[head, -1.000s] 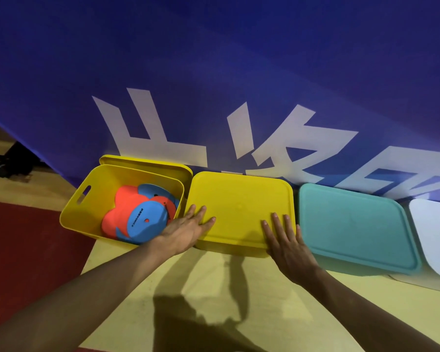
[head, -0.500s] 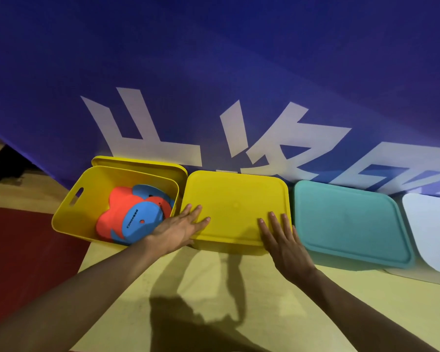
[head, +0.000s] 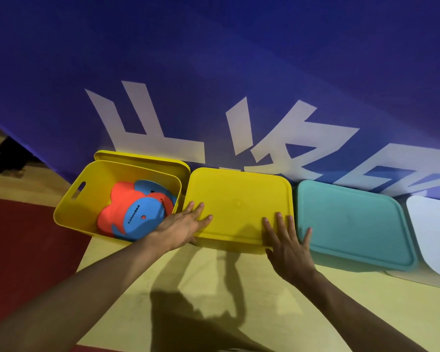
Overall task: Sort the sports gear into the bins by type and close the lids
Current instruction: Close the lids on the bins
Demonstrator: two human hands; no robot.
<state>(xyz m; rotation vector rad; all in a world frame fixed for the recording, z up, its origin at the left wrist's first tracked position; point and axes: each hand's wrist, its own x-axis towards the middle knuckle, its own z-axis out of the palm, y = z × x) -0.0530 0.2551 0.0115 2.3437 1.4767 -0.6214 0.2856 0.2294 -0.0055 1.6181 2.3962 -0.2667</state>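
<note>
Against the foot of the blue banner, the closed yellow bin sits second in a row of four, its lid already down flat. Both of the person's hands lie on that lid, fingers straight and spread, gripping nothing. The left hand rests on the lid's near-left corner, its wrist crossing the front edge of the neighbouring bin. The right hand lies on the near-right corner, with its outermost finger reaching over towards the teal lid.

Just to the left, touching the closed one, stands the open yellow bin, with an oval handle slot in its left wall. Inside lie orange and blue flat discs, overlapping in a loose pile. A yellow lid stands behind this bin, leaning on the banner.

To the right the teal lid covers its own bin, and beyond it a white lid is cut off by the edge of view. All four stand on the yellow floor, which meets a red area at the left.
</note>
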